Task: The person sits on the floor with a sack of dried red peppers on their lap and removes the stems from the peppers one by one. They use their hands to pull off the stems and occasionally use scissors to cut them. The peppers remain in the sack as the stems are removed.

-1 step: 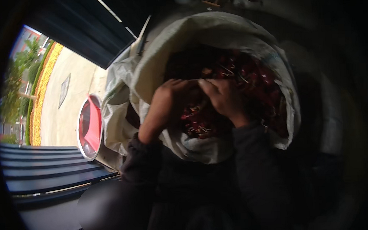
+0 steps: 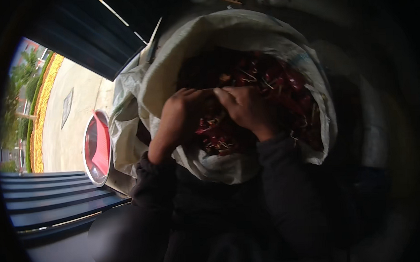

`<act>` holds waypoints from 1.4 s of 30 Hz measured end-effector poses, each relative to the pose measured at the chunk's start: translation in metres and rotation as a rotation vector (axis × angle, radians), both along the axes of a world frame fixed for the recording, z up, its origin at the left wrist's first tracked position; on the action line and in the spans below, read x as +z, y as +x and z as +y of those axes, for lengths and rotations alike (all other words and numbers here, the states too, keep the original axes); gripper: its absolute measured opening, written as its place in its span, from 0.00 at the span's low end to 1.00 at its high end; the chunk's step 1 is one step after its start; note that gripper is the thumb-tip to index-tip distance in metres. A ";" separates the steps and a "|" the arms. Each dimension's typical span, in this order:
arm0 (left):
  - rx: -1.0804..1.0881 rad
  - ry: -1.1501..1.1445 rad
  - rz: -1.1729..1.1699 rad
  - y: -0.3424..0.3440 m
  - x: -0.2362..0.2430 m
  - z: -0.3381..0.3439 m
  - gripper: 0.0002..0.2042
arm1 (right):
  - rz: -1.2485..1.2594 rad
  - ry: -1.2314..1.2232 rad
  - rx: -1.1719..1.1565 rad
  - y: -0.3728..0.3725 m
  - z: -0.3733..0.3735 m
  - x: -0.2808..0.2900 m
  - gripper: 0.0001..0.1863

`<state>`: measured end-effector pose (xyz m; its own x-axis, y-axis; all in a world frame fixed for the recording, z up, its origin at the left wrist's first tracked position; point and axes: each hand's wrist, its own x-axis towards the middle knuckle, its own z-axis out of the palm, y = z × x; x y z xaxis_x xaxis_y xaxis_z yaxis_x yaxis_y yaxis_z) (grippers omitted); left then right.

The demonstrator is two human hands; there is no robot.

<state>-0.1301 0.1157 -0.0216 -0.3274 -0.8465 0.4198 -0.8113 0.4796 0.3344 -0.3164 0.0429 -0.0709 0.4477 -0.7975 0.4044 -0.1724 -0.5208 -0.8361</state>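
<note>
A large white woven sack (image 2: 215,25) stands open in front of me with its rim rolled back. It is filled with glossy dark-red dried chillies (image 2: 290,83) that have thin pale stems. Over the mouth of the sack, my left hand (image 2: 180,111) and my right hand (image 2: 247,109) meet, thumbs and fingertips drawn together above the chillies. Both hands are closed, with the fingers curled downward. Whatever lies between the fingertips is hidden by the backs of the hands and by shadow.
Left of the sack, a round white-rimmed container (image 2: 97,147) holds a red sheet or scoop-like piece. A second white sack (image 2: 123,127) slumps beside the big one. Dark ribbed metal panels (image 2: 53,196) frame a doorway onto sunlit pavement (image 2: 77,99).
The whole view has shifted slightly, so the sack and my hands appear a little farther left. My hands keep nearly the same pose together above the chillies.
</note>
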 end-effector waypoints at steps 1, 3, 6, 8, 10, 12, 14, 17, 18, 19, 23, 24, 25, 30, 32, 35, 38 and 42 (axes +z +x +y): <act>0.025 0.001 -0.071 0.000 0.005 0.002 0.11 | -0.056 -0.176 -0.045 0.006 0.001 -0.009 0.18; 0.067 0.081 -0.121 -0.008 0.006 -0.003 0.10 | 0.092 -0.326 -0.089 0.000 -0.001 -0.012 0.18; 0.102 0.126 -0.079 -0.010 0.000 0.001 0.08 | 0.099 -0.314 -0.091 -0.004 0.006 -0.006 0.20; 0.090 0.131 0.016 -0.009 -0.003 0.005 0.08 | 0.024 -0.237 -0.045 -0.002 0.007 -0.001 0.21; 0.126 0.158 0.195 -0.016 -0.001 0.012 0.09 | -0.155 0.071 0.070 -0.004 0.012 0.003 0.22; 0.184 0.206 0.377 -0.019 -0.001 0.018 0.09 | -0.313 0.308 0.162 -0.002 0.017 0.009 0.23; 0.247 0.289 0.569 -0.022 -0.011 0.021 0.09 | -0.441 0.484 0.219 0.001 0.023 0.011 0.24; 0.295 0.401 0.985 -0.033 -0.013 0.026 0.06 | -0.518 0.688 0.234 0.006 0.027 0.008 0.24; 0.290 0.426 1.069 -0.037 -0.014 0.027 0.06 | -0.536 0.713 0.229 0.007 0.029 0.009 0.24; 0.283 0.450 1.154 -0.040 -0.014 0.027 0.06 | -0.555 0.738 0.224 0.007 0.030 0.010 0.24; 0.304 0.321 1.055 -0.042 -0.021 0.023 0.06 | -0.525 0.517 0.154 0.010 0.028 0.007 0.24; 0.320 0.199 0.817 -0.039 -0.020 0.023 0.05 | -0.411 0.301 0.083 0.010 0.027 0.008 0.23; 0.332 0.079 0.578 -0.034 -0.019 0.023 0.05 | -0.295 0.085 0.014 0.008 0.025 0.009 0.23; 0.224 0.500 1.297 -0.038 0.003 0.033 0.03 | -0.547 0.546 0.196 0.001 0.040 0.037 0.24; 0.174 0.485 1.395 -0.041 -0.001 0.030 0.04 | -0.577 0.579 0.212 0.000 0.041 0.038 0.24; 0.106 0.529 1.507 -0.041 0.000 0.031 0.03 | -0.636 0.726 0.282 -0.002 0.044 0.044 0.24; 0.165 0.533 1.450 -0.038 -0.001 0.029 0.03 | -0.640 0.694 0.222 0.002 0.045 0.042 0.23; 0.295 0.034 0.436 -0.030 0.007 0.024 0.05 | -0.131 -0.377 -0.138 0.006 0.030 0.028 0.20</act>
<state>-0.1606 0.1399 -0.0151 0.1262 -0.8919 0.4343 -0.6919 0.2346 0.6828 -0.3101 0.0724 -0.0432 0.2722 -0.6318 0.7258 -0.1665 -0.7738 -0.6112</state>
